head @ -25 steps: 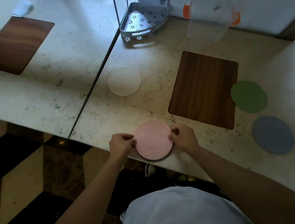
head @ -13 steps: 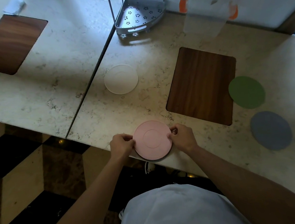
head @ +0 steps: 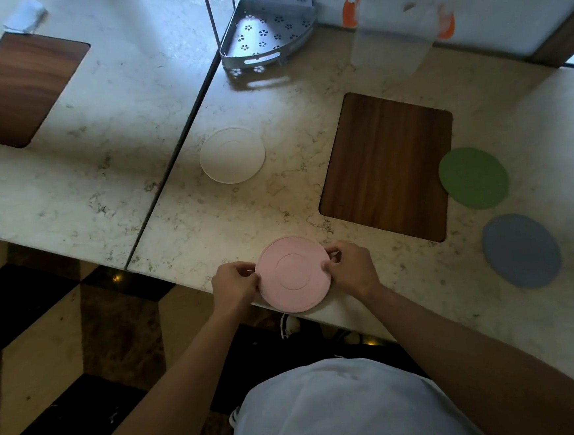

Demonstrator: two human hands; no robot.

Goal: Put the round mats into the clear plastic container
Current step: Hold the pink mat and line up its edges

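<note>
A pink round mat [head: 293, 273] lies at the table's near edge, partly over it. My left hand [head: 234, 285] pinches its left rim and my right hand [head: 349, 269] pinches its right rim. A white round mat [head: 232, 155] lies further back on the marble top. A green mat [head: 473, 177] and a blue-grey mat [head: 521, 250] lie flat at the right. The clear plastic container [head: 397, 26] with orange side clips stands at the back right against the wall.
A dark wooden board [head: 386, 165] lies between the pink mat and the container. A grey metal corner rack [head: 264, 35] stands at the back. A second table at the left holds another wooden board [head: 14, 89]. A seam [head: 171, 164] separates the tables.
Both hands stay on the pink mat's rims; the mat has barely shifted. The head view has moved slightly.
</note>
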